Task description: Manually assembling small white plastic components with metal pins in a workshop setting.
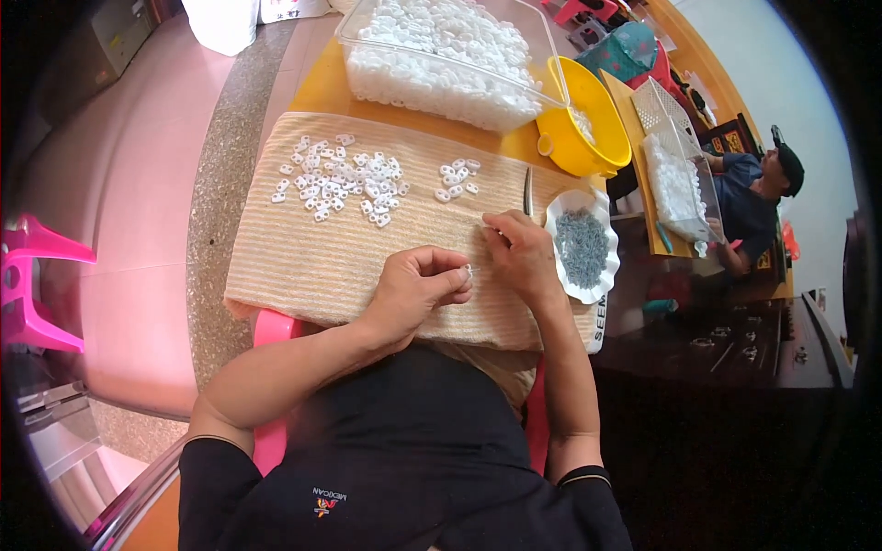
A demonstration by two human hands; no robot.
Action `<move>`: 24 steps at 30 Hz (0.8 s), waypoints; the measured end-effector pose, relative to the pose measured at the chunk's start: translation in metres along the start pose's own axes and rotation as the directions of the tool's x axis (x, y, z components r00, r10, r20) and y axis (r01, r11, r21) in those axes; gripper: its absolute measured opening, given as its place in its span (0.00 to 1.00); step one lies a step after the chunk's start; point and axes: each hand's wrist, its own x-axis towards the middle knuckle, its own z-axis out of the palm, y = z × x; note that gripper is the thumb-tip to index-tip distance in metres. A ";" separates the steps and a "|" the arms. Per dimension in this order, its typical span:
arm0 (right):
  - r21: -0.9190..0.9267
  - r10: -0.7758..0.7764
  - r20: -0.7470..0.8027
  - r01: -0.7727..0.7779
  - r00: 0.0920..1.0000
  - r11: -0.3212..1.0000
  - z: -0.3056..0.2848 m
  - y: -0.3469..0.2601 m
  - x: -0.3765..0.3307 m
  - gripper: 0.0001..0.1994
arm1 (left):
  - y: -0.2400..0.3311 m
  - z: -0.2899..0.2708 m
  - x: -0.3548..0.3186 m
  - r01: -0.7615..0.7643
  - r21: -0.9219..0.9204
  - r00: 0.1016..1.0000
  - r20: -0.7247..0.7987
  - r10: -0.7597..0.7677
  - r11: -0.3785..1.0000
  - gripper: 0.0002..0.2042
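Note:
My left hand (424, 286) pinches a small whitish plastic piece (469, 271) between thumb and forefinger above a striped towel. Just to its right, my right hand (524, 255) has its fingers curled and pressed together; whatever they may hold is too small to make out. Beyond that hand lies a slim pointed metal tool (528, 190). A frilled white dish (599, 285) of small grey-blue pieces (581, 246) sits beside my right wrist. Loose white two-holed plastic pieces (335, 179) are spread on the towel's far left, and a smaller group (455, 180) lies nearer the middle.
The striped towel (358, 248) covers the near tabletop. Behind it stand a clear bin (413, 103) heaped with white pieces and a yellow bowl (588, 158). A person (753, 197) sits at the right by another clear container (684, 211). A pink stool (46, 285) stands left.

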 end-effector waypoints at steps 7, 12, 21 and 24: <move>-0.145 -0.019 0.143 0.040 0.990 0.989 -0.012 -0.016 0.003 0.08 | 0.001 0.001 0.001 0.009 0.018 1.000 -0.013 -0.009 1.000 0.07; -0.186 0.007 0.280 0.047 0.960 0.981 -0.030 -0.024 0.006 0.08 | 0.003 -0.001 0.000 0.008 0.004 1.000 -0.011 -0.008 1.000 0.07; -0.197 0.051 0.254 0.000 0.966 0.980 -0.018 -0.011 0.013 0.06 | 0.002 -0.002 0.001 0.007 0.012 1.000 -0.005 -0.007 1.000 0.07; -0.192 0.051 0.281 0.005 0.958 0.981 -0.019 -0.012 0.013 0.07 | 0.000 -0.002 0.001 -0.003 -0.005 1.000 -0.004 0.003 1.000 0.07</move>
